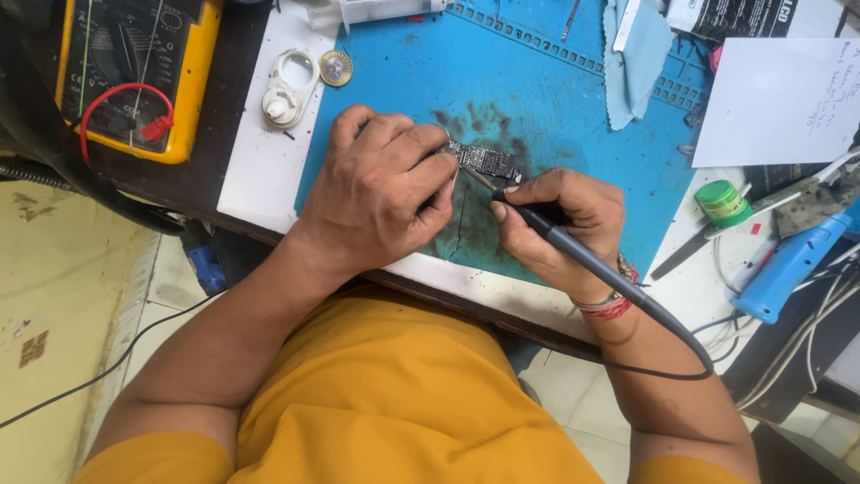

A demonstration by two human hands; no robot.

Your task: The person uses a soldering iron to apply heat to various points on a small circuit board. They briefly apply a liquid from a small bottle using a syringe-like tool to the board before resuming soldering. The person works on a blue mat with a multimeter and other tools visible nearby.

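My left hand (381, 193) is pinching the small circuit board (484, 159) steady on the blue mat (537, 99); my right hand (560, 224) is gripping the soldering iron (573, 251) pen-like, tip touching the board.

White workbench top (260, 170) with a dark front edge, set over a dark desk surface (210, 134). Blue work mat (555, 99) covers most of the bench, stained dark at centre. Floor (63, 287) below left: pale cream tiles, scuffed. Even, bright lighting; no hard shadows.
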